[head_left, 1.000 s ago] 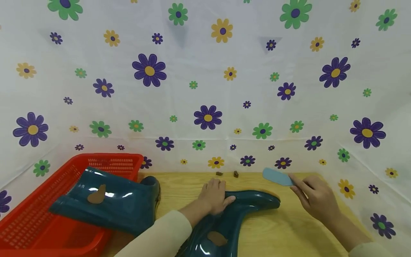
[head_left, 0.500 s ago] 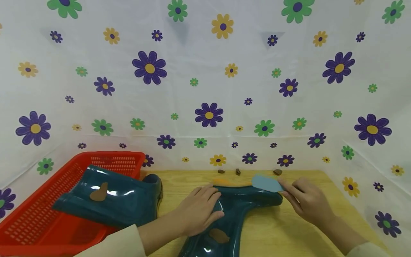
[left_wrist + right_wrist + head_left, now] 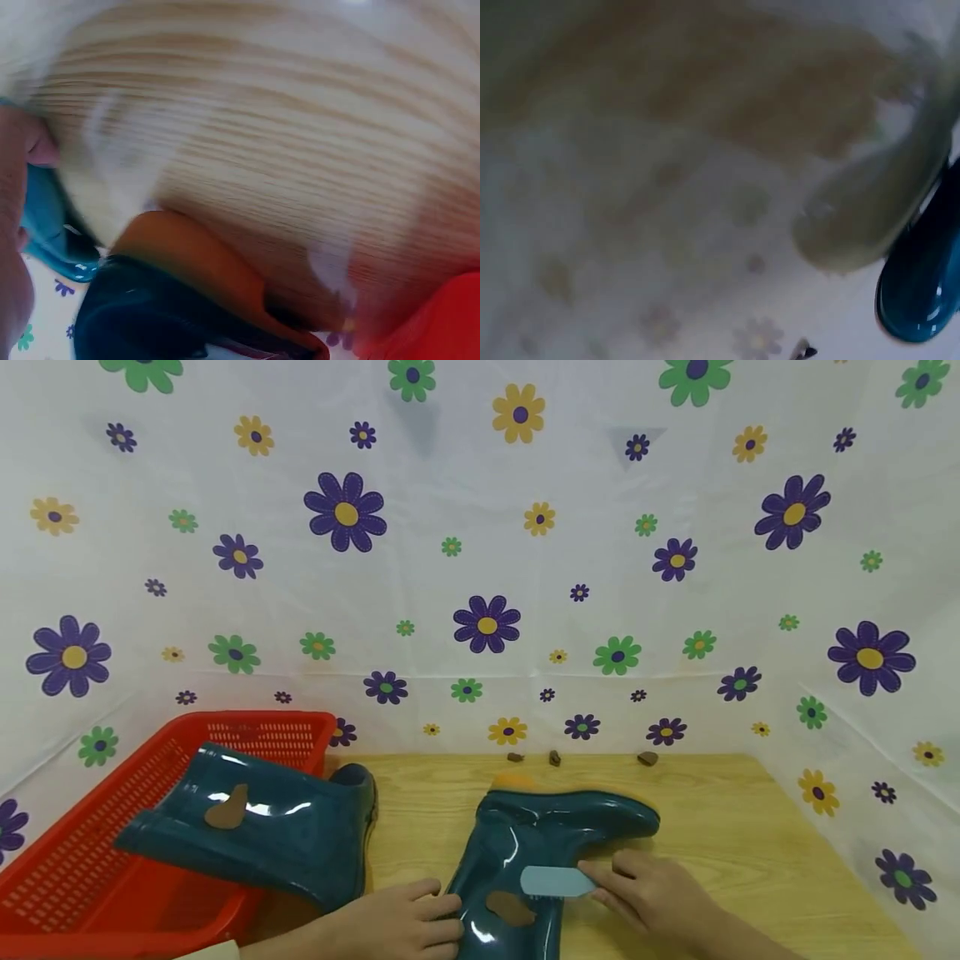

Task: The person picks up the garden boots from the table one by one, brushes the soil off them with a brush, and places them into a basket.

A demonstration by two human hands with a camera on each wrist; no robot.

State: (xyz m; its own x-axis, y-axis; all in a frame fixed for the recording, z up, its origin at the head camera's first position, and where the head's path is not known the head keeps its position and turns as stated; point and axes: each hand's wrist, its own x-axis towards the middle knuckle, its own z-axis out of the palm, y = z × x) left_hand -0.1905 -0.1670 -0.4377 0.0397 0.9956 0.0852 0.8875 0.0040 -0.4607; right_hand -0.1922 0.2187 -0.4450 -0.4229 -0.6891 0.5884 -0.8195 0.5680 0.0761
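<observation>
Right hand (image 3: 660, 893) pinched a light-blue brush (image 3: 555, 881) at a teal rubber boot (image 3: 506, 843).
Left hand (image 3: 393, 925), fingers relaxed, lay at its left edge; wooden tabletop (image 3: 750, 835) stretched right to flowered cloth (image 3: 855, 752).

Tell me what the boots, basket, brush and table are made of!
Boots: probably rubber or plastic, glossy, with bright glints on smooth teal.
Basket: likely plastic, one even red with rows of holes.
Brush: perhaps plastic, smooth pale blue; its bristles are too small to judge.
Table: wood, or a wood-look covering; you can see pale grain.
</observation>
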